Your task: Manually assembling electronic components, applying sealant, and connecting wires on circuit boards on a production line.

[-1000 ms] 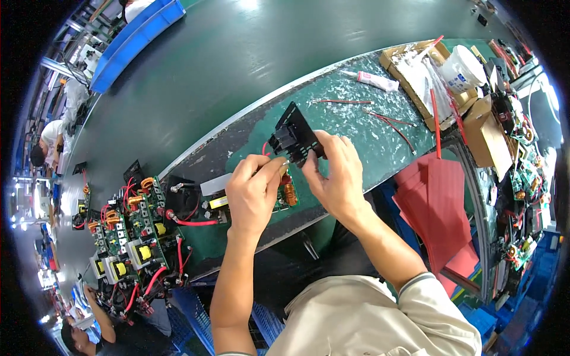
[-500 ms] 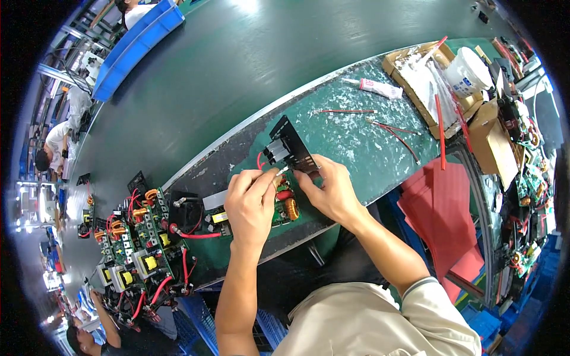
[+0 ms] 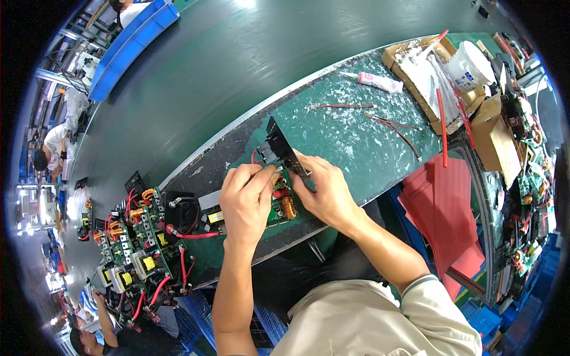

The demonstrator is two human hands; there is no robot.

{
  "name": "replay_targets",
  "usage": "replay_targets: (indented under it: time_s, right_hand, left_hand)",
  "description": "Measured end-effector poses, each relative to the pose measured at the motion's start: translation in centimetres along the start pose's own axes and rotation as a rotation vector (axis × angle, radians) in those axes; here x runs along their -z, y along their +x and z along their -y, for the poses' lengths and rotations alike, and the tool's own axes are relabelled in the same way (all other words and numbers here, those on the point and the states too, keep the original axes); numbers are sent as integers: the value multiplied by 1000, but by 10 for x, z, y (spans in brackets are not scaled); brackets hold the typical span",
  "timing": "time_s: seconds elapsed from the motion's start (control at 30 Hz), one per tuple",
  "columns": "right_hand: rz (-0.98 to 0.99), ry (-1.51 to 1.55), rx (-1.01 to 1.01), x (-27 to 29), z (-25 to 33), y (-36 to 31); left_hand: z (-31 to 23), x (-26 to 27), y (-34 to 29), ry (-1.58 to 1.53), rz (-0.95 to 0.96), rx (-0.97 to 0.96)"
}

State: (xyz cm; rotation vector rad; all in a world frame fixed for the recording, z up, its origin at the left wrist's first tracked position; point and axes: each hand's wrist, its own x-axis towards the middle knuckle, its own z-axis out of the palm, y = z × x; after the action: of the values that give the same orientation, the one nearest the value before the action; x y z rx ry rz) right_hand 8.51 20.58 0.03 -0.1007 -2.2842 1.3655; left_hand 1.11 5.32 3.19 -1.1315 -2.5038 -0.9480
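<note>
My right hand (image 3: 323, 188) grips the lower edge of a black slotted panel (image 3: 281, 145) between thumb and fingers, holding it tilted upright. A dark grey block and a red wire show on the panel's left side. Close by on the left, my left hand (image 3: 244, 199) is closed in a pinch on a small whitish piece (image 3: 279, 169) at the panel's foot; its exact kind is too small to tell. Beneath both hands lies a green circuit board (image 3: 276, 212) with a copper-wound coil (image 3: 289, 207). My left hand hides part of this board.
Several assembled circuit boards (image 3: 139, 237) crowd the bench at left. Red-and-black wires (image 3: 344, 106) and a white-and-pink tube (image 3: 380, 82) lie to the right. Beyond stand a cardboard tray (image 3: 409, 74) and a white bucket (image 3: 469, 66). Red sheets (image 3: 439, 216) hang low at right. Other people work at far left.
The black panel has turned more edge-on and shifted slightly left with my right hand. My left hand keeps its pinch and has moved a little left and up.
</note>
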Motion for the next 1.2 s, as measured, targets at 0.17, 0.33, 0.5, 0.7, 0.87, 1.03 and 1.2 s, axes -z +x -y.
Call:
replay_targets:
  time_s: [0.17,0.33,0.5,0.7,0.87,1.03,1.2]
  right_hand:
    - [13,-15,10,-2,-1,-2]
    - [26,-54,25,-5,4,-8]
    - [22,-28,9,-7,2,-12]
    - [-71,-40,34,-18,2,-12]
    - [-59,-159,-369,-3,-14,19]
    - [310,-15,-84,16,9,-24]
    - [414,-244,140,1,4,-12]
  left_hand:
    - [3,-2,-2,-24,-10,-1]
    - [3,-4,-7,-30,-14,27]
    - [4,-6,-12,-73,-29,32]
    - [6,-8,-13,55,-103,-69]
    - [6,37,-4,-32,12,21]
    - [22,71,-63,357,379,139]
    - [21,39,-71,321,157,170]
